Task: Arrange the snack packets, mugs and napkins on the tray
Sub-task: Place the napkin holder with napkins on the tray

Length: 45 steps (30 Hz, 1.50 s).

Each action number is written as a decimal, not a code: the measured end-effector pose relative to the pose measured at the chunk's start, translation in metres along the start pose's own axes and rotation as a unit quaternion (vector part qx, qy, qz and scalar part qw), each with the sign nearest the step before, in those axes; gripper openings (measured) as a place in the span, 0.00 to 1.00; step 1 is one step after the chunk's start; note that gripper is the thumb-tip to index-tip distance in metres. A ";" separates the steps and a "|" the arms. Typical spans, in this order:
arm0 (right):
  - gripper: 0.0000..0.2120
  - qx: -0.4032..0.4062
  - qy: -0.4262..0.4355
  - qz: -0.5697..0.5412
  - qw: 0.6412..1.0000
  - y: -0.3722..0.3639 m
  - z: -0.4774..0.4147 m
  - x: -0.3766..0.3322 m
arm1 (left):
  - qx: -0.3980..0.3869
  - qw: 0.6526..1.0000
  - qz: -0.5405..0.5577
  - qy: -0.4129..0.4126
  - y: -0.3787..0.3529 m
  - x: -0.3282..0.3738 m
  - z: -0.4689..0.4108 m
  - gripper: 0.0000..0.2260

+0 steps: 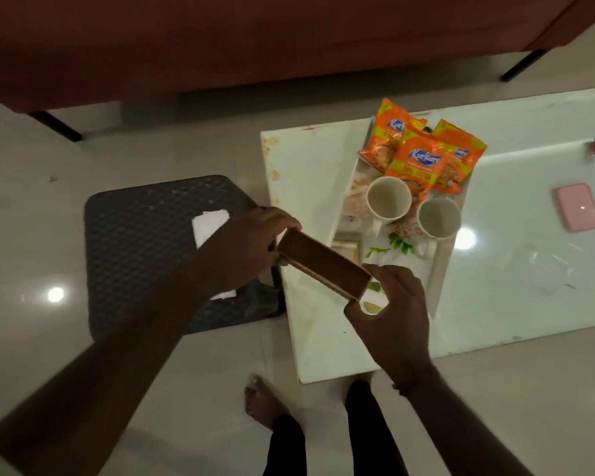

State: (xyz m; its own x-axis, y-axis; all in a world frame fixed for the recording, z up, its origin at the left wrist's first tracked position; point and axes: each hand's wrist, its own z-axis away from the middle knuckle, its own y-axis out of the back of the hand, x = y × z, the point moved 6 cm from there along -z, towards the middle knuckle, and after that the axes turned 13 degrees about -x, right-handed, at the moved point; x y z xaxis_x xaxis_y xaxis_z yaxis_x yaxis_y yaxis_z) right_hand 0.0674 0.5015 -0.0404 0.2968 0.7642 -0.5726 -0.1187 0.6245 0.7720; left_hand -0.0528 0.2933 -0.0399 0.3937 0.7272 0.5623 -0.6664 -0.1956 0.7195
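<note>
A pale tiled floor (152, 389) holds a white glass-topped table (529, 269) and a dark stool (145, 255) with white napkins (208, 225). On the table's floral tray (440, 280) lie three orange Kurkure packets (423, 159) and two empty mugs (389, 201). The left hand (244, 249) and right hand (392, 314) each clasp one end of a brown napkin holder (323, 266) above the tray's near edge.
</note>
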 end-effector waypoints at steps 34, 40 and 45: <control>0.31 -0.056 -0.120 -0.011 0.991 0.015 -0.021 0.153 | 0.017 0.994 0.015 0.108 -0.116 0.056 -0.081 0.29; 0.31 0.046 -0.049 -0.010 0.998 0.015 -0.005 0.097 | 0.153 0.982 0.012 0.107 -0.068 0.041 -0.035 0.23; 0.28 0.045 0.022 -0.058 0.997 -0.022 -0.004 0.026 | 0.224 0.956 0.045 0.183 -0.040 -0.010 0.022 0.22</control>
State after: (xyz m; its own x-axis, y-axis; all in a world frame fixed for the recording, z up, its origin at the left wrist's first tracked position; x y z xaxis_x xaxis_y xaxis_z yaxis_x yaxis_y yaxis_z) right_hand 0.0735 0.5082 -0.0735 0.2613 0.6948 -0.6701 0.0005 0.6941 0.7199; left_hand -0.0161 0.2792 -0.0652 0.0441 0.8599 0.5085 -0.3164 -0.4708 0.8236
